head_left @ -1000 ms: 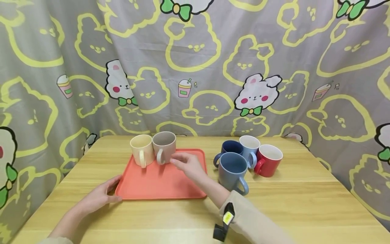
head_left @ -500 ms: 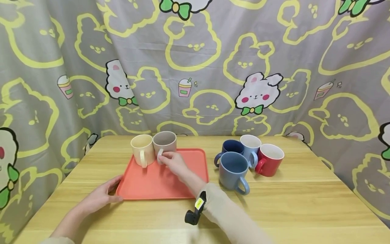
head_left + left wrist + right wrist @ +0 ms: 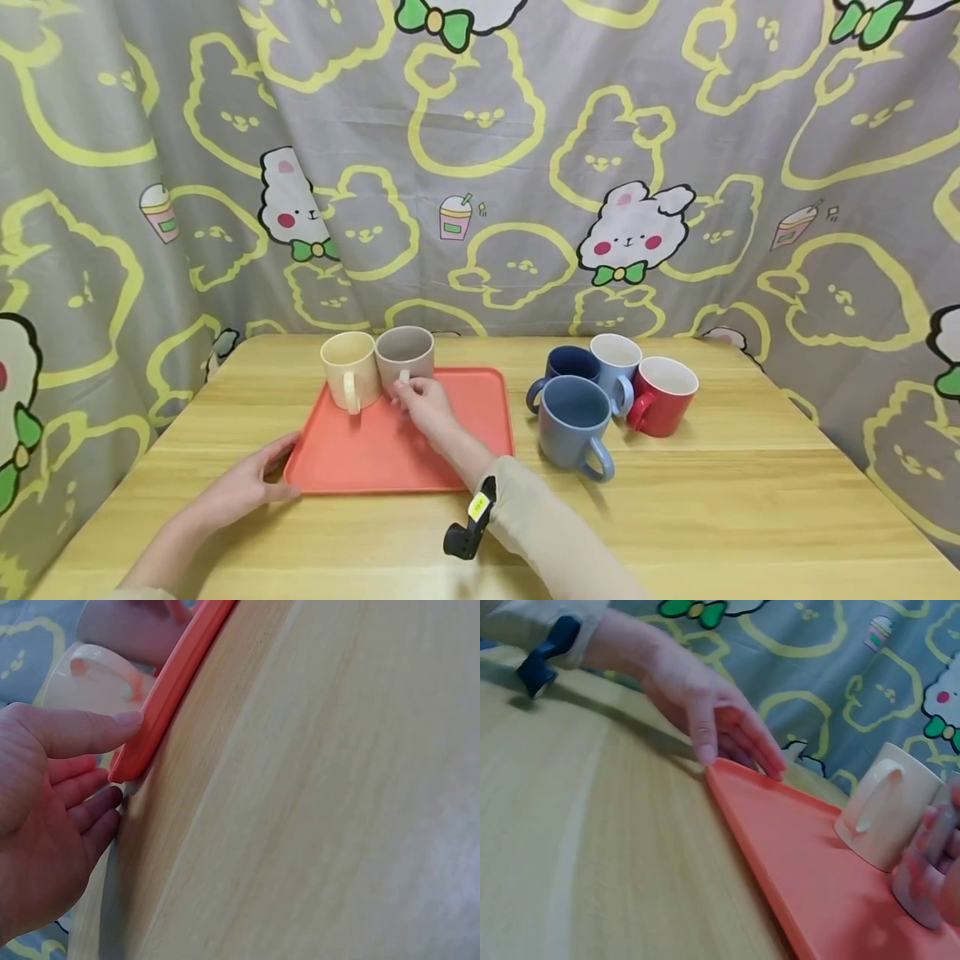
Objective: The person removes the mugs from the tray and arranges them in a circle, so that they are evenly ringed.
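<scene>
In the head view, the right hand [image 3: 427, 412] pinches the handle of the grey mug [image 3: 401, 362]. Half a second before, this handle points more to the left; now it is turned toward the front, so the mug has rotated a little on its place. It stands upright on the back part of the red tray [image 3: 375, 467], just beside the yellow mug [image 3: 351, 367]; whether the two touch, I cannot tell. The left hand [image 3: 251, 479] stays at the near left corner of the tray, as before. At the right, on the bench [image 3: 750, 517], stand four other mugs: navy [image 3: 572, 363], blue-grey [image 3: 573, 425], light blue [image 3: 617, 375] and red [image 3: 665, 398]. All four have kept their positions.

In the left wrist view, the thumb touches the tray's rim, while the other fingers are relaxed close to its corner. I see no tight grip; probably this hand only steadies the tray.

In the right wrist view, the fingers of the right hand are bent around the grey mug's handle, partly cut by the border. The mug's base seems to rest on the tray. So I judge that the present step is to adjust the handle's direction, and not to carry the mug.
</scene>
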Demonstrator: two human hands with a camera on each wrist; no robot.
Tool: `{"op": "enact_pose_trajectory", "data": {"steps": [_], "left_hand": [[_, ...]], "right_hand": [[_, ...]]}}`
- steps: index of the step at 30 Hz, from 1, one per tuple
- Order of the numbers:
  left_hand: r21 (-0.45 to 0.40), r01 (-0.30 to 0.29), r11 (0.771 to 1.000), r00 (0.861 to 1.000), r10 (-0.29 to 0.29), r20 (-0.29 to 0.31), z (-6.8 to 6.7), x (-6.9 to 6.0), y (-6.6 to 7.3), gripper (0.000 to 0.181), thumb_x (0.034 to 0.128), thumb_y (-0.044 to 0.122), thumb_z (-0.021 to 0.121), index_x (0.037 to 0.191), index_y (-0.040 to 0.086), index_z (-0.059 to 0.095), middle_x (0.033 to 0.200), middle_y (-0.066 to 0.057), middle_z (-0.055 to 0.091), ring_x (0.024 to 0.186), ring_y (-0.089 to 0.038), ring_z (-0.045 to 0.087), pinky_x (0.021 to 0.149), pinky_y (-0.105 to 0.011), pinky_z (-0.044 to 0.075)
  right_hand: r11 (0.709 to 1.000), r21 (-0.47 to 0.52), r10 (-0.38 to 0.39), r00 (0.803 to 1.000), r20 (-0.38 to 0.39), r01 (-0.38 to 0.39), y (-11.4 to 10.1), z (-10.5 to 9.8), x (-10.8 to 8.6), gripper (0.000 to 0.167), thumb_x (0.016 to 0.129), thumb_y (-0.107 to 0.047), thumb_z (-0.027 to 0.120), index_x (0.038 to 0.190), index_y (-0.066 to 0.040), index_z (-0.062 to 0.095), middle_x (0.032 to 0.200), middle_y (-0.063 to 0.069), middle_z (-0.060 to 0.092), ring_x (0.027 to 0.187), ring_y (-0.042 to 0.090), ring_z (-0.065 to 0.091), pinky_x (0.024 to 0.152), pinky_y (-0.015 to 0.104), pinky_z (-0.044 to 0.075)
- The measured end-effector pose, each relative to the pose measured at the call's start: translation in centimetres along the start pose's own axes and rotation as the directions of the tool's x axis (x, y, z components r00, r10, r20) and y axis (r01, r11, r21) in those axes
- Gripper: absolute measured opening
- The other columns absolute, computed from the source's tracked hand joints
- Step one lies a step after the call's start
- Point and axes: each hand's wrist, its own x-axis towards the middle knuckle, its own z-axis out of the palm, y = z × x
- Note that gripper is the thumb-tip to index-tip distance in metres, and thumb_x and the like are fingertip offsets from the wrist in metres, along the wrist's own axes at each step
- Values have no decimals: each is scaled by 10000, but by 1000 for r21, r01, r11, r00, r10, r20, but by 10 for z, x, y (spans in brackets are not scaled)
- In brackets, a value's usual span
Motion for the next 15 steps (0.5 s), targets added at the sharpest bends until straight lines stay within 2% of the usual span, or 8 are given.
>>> {"op": "enact_pose_trajectory", "data": {"steps": [3,6,9,12,15], "left_hand": [[-1,-8,1000,1000,8,-2,-1,0,1,895,766,197,731,1400,-143,199,1421,-353,228,1288,-485,259,930,-125,308],[-7,-10,1000,1000,10,3,-1,1,1,893,770,198,730,1400,-143,198,1422,-354,225,1290,-484,255,891,-73,289],[-13,-8,1000,1000,8,6,0,0,0,894,770,196,730,1399,-146,194,1422,-356,224,1290,-486,252,884,-66,286],[-17,-8,1000,1000,9,5,0,0,0,893,772,190,727,1399,-148,189,1421,-357,222,1290,-488,249,884,-64,285],[-22,-12,1000,1000,12,1,0,-1,0,891,773,185,727,1400,-148,188,1422,-357,221,1290,-488,248,884,-63,284]], "right_hand": [[996,-77,-42,993,-107,34,2,-2,-1,247,915,-140,572,786,56,648,707,119,635,579,75,442,517,196,359],[997,-65,-40,984,-173,29,3,-8,-2,232,912,-134,577,790,46,660,688,86,633,616,66,502,559,203,416],[1000,7,-8,983,-185,9,3,-14,-3,220,918,-125,574,836,60,660,675,67,615,640,87,547,647,298,511],[998,64,18,986,-168,-8,2,-20,-6,221,923,-118,569,870,81,651,657,41,584,616,100,530,674,371,534],[997,78,27,989,-149,-16,-2,-26,-10,224,923,-121,572,890,85,654,648,17,564,595,96,501,627,332,522]]}}
